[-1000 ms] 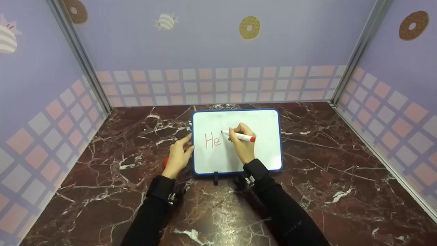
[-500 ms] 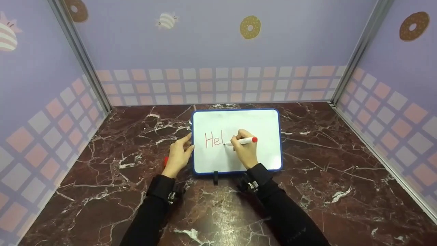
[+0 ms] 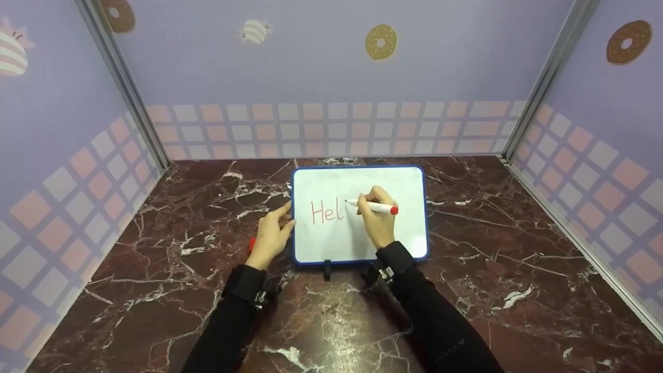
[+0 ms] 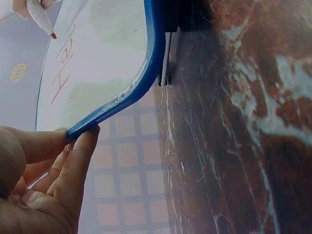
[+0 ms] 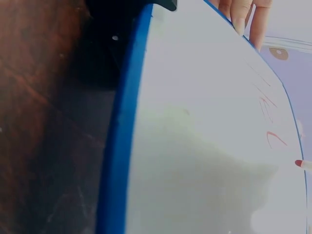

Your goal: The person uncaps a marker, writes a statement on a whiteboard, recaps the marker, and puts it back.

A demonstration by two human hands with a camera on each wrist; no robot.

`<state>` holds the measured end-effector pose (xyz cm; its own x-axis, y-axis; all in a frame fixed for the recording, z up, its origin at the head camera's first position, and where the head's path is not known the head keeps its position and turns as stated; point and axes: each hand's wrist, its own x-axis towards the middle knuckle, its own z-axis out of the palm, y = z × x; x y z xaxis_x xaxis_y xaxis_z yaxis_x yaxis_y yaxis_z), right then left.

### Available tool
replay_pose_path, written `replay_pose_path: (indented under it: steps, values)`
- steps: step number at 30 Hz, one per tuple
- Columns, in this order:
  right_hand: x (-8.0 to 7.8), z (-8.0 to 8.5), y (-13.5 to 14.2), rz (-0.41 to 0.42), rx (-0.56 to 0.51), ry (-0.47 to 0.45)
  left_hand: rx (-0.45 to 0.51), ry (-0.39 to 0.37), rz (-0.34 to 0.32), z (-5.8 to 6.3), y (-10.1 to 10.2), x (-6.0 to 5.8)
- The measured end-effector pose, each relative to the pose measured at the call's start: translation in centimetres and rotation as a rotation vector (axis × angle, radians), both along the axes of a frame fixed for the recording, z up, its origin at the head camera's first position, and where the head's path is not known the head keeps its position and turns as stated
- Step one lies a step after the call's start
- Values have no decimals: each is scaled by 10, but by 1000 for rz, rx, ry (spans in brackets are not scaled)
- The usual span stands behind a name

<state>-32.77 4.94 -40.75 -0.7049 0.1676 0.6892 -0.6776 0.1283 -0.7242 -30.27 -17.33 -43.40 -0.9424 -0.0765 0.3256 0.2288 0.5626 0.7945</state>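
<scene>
A whiteboard (image 3: pixel 313 246) with a blue frame stands propped on the tabletop, bearing "Hel" in red letters (image 3: pixel 327 211). My left hand (image 3: pixel 270 233) pinches its left edge; the left wrist view shows thumb and fingers (image 4: pixel 80 158) on either side of the blue rim (image 4: pixel 114 105). In my right hand (image 3: pixel 379 220) I hold a white marker (image 3: pixel 377 207) with a red end, its tip just right of the "l". Whether the tip touches the board, I cannot tell. The right wrist view catches only the marker's tip (image 5: pixel 299 163) and shows no right-hand fingers.
A black foot (image 3: pixel 327 270) juts out under the board's lower edge. Something small and red (image 3: pixel 252 244) lies partly hidden by my left hand. Dark red marbled tabletop (image 3: pixel 171 290) surrounds the board, with patterned walls (image 3: pixel 331 67) behind and at both sides.
An "l" has appeared after "He". The marker tip went down along that stroke, then up and to the right, carried by my right hand. My left hand stayed on the edge.
</scene>
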Motion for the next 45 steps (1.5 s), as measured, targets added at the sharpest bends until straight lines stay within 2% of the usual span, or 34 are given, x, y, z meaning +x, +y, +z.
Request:
replay_pose_path:
  steps: [7,17,24,27,32,37,45]
  values:
    - [-2,2,-1,-2,19,11,5,-19,2,0,1,0]
    - [-30,-23,2,7,1,19,10,-6,-3,-1,0,1]
    - [-3,-1,1,10,28,5,18,-8,5,-1,1,0]
    - [-2,-4,2,5,34,-13,18,-9,10,-1,1,0]
    - [2,-8,4,41,36,-49,27,-13,19,-1,1,-2]
    - [7,-9,8,65,34,-49,13,-6,14,-1,1,-1]
    - [10,-9,13,49,30,-41,27,-14,12,-2,1,-1]
